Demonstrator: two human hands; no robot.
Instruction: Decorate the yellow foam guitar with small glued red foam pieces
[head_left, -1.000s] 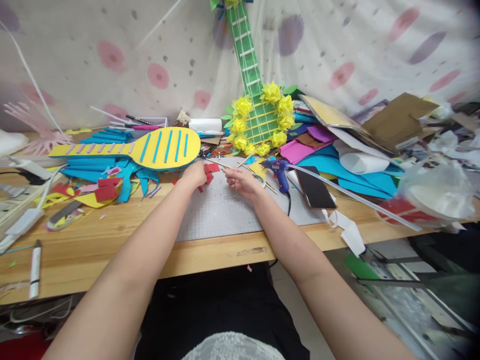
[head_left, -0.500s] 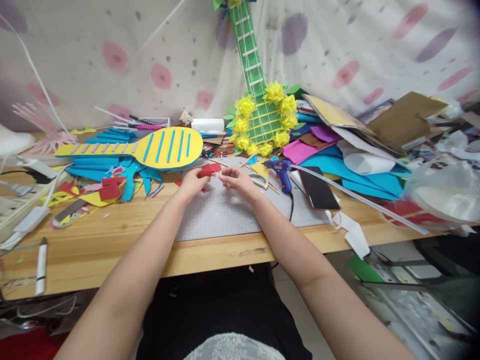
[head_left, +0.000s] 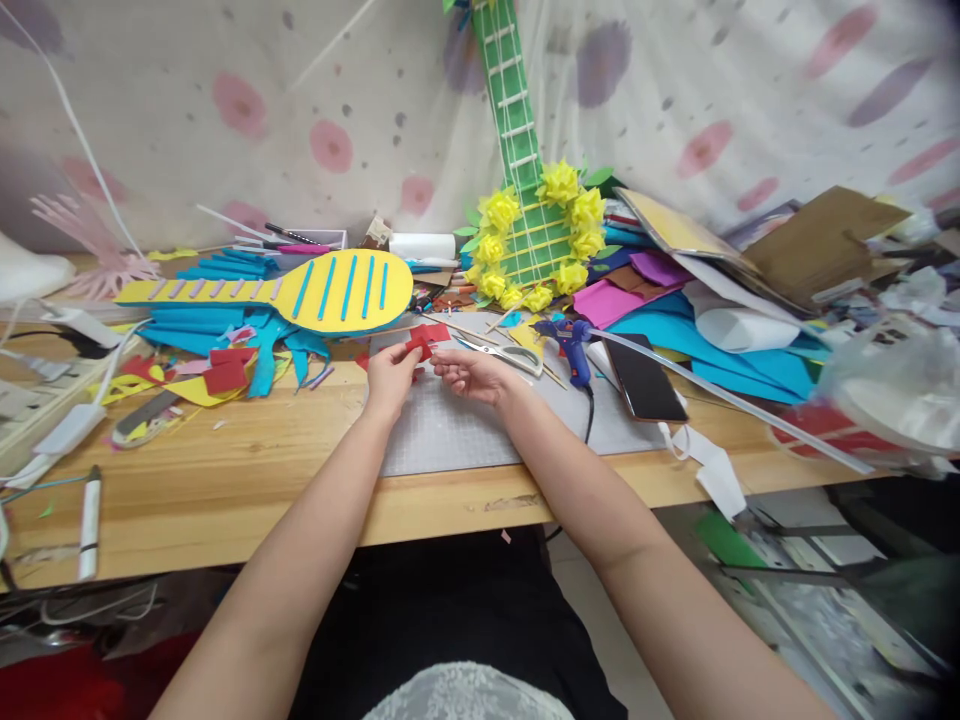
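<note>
My left hand pinches a small piece of red paper between thumb and fingertips, above the grey cutting mat. Close beside it on the right is my right hand, palm turned partly up and fingers curled in. Its fingertips come together near the paper's edge; whatever they grip is too small to make out. Just behind the right hand lie scissors with pale handles. More red scraps show under and around the left hand.
A blue glue gun and a black phone lie to the right. At left rests a yellow paper guitar shape; a green one with yellow flowers leans at the back. Coloured paper sheets and a marker lie about.
My right hand has rolled palm-up and its fingers have closed near the red paper, uncovering more of the scissors. The left hand still holds the paper. The view has shifted slightly.
</note>
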